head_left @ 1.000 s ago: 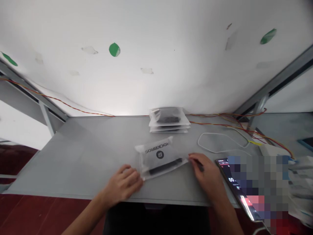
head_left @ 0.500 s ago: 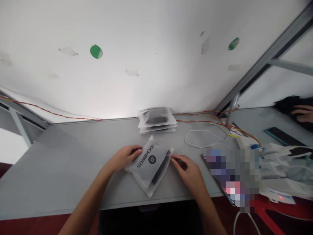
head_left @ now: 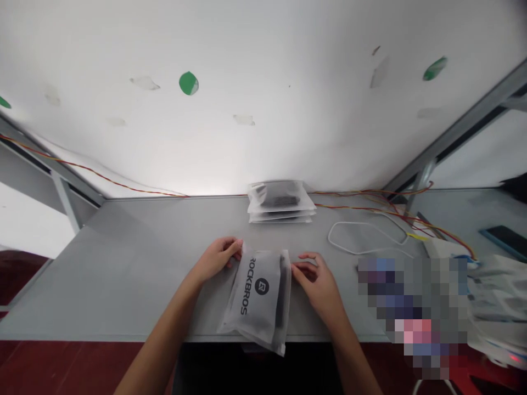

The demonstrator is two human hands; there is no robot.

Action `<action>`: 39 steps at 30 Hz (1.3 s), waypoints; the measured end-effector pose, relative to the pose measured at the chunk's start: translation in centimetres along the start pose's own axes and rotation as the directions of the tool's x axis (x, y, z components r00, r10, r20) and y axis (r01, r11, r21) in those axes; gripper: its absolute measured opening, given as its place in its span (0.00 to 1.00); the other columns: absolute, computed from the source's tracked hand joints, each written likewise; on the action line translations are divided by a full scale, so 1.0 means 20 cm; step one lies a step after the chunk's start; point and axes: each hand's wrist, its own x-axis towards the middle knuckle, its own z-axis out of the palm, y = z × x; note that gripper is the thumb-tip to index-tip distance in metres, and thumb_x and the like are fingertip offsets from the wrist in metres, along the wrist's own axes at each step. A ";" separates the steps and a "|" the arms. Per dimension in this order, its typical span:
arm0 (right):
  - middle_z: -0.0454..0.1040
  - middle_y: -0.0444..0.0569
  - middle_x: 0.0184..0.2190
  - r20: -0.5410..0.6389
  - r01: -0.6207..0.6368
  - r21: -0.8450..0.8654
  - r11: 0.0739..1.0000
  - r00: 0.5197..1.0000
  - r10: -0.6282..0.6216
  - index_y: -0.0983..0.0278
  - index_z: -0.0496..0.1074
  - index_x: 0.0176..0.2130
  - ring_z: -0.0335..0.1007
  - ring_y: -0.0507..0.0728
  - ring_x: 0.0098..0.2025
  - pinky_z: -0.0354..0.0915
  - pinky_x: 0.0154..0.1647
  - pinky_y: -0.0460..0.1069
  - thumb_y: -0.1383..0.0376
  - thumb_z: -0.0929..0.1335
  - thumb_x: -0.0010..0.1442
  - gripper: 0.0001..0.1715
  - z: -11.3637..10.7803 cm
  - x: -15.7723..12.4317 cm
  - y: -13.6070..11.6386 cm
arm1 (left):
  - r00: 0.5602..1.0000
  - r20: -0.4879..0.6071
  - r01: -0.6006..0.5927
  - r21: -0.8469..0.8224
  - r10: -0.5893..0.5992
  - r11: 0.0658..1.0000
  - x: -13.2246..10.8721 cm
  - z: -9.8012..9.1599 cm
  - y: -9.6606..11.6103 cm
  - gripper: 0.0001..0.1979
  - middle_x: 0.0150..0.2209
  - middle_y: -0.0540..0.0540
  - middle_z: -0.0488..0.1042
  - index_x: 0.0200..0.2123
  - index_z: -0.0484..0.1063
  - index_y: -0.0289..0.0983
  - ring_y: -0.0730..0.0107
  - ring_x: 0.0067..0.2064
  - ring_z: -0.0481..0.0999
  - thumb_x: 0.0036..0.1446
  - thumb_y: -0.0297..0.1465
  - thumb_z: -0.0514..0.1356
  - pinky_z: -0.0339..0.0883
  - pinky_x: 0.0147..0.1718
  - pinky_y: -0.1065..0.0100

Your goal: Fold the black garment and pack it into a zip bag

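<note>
Your right hand [head_left: 321,282] has its fingers [head_left: 300,273] pinched on the right side of the printed frosted bag [head_left: 265,307]. Your left hand [head_left: 216,260] meets the bag's far left corner; you can't tell whether it grips. The bag overhangs the near edge of the bench [head_left: 135,274]. Similar bags [head_left: 282,206] lie stacked by the far edge.

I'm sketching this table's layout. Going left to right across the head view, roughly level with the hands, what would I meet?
Left hand → frosted ROCKBROS bag → right hand → loop of white cable → dark, blue-edged device.
</note>
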 end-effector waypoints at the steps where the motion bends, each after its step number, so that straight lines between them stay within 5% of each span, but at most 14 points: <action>1: 0.83 0.52 0.34 -0.005 0.004 0.005 1.000 1.000 -0.004 0.60 0.75 0.41 0.81 0.63 0.38 0.76 0.41 0.56 0.44 0.75 0.55 0.25 0.00 0.00 -0.01 | 1.000 -0.005 -0.006 -0.010 0.006 1.000 0.00 0.00 -0.01 0.25 0.31 0.47 0.75 0.33 0.72 0.37 0.68 0.33 0.74 0.62 0.54 0.57 0.64 0.26 0.72; 6: 0.83 0.55 0.45 0.112 0.013 -0.017 1.000 0.994 -0.011 0.60 0.76 0.44 0.81 0.65 0.49 0.74 0.53 0.59 0.48 0.73 0.60 0.21 0.03 0.00 -0.04 | 1.000 -0.015 -0.024 -0.039 0.024 0.999 0.01 0.00 -0.06 0.22 0.28 0.51 0.73 0.34 0.70 0.39 0.72 0.28 0.69 0.60 0.53 0.61 0.64 0.25 0.72; 15: 0.83 0.47 0.32 0.196 -0.131 0.115 0.985 0.975 0.107 0.56 0.63 0.42 0.80 0.60 0.30 0.74 0.33 0.54 0.47 0.80 0.46 0.34 0.04 0.04 -0.06 | 0.997 -0.053 -0.054 -0.059 0.051 0.997 0.01 0.01 -0.07 0.19 0.25 0.53 0.67 0.30 0.68 0.38 0.74 0.25 0.66 0.58 0.49 0.62 0.62 0.22 0.73; 20: 0.80 0.43 0.29 0.071 -0.167 0.074 0.983 0.984 0.162 0.56 0.64 0.42 0.78 0.58 0.27 0.73 0.31 0.51 0.48 0.81 0.43 0.36 -0.06 -0.05 -0.08 | 0.993 -0.113 -0.038 -0.013 0.036 0.999 0.03 -0.01 -0.06 0.16 0.21 0.56 0.63 0.29 0.70 0.39 0.75 0.22 0.63 0.55 0.46 0.63 0.60 0.19 0.73; 29: 0.80 0.45 0.32 -0.133 -0.110 0.208 0.972 0.981 0.140 0.56 0.66 0.44 0.80 0.60 0.34 0.78 0.32 0.53 0.51 0.81 0.48 0.32 -0.22 -0.14 0.04 | 0.983 -0.182 -0.003 0.089 0.019 0.996 0.10 -0.03 0.02 0.16 0.19 0.53 0.68 0.30 0.72 0.38 0.73 0.20 0.67 0.56 0.46 0.61 0.62 0.22 0.70; 34: 0.77 0.57 0.56 -0.209 -0.029 0.198 0.980 0.975 0.071 0.56 0.66 0.54 0.79 0.66 0.53 0.77 0.52 0.61 0.48 0.79 0.51 0.37 -0.21 -0.14 0.08 | 0.958 -0.287 0.042 0.196 0.017 0.980 -0.15 0.05 0.01 0.18 0.25 0.49 0.75 0.38 0.75 0.39 0.65 0.26 0.73 0.59 0.49 0.60 0.63 0.28 0.67; 36: 0.72 0.60 0.62 -0.167 -0.038 0.166 0.985 0.984 0.066 0.56 0.64 0.59 0.76 0.67 0.58 0.73 0.57 0.63 0.48 0.79 0.51 0.43 -0.19 -0.13 0.06 | 0.974 -0.227 0.076 0.271 -0.012 0.959 -0.29 0.14 0.01 0.19 0.25 0.48 0.76 0.38 0.75 0.39 0.61 0.28 0.75 0.57 0.49 0.63 0.62 0.30 0.65; 39: 0.71 0.62 0.62 -0.123 -0.084 0.166 0.982 0.987 0.106 0.57 0.63 0.61 0.74 0.69 0.59 0.71 0.60 0.65 0.45 0.78 0.51 0.46 -0.15 -0.10 0.03 | 0.985 -0.150 0.124 0.254 -0.088 0.959 -0.42 0.27 0.00 0.29 0.32 0.46 0.80 0.56 0.70 0.39 0.57 0.33 0.78 0.55 0.48 0.65 0.65 0.33 0.63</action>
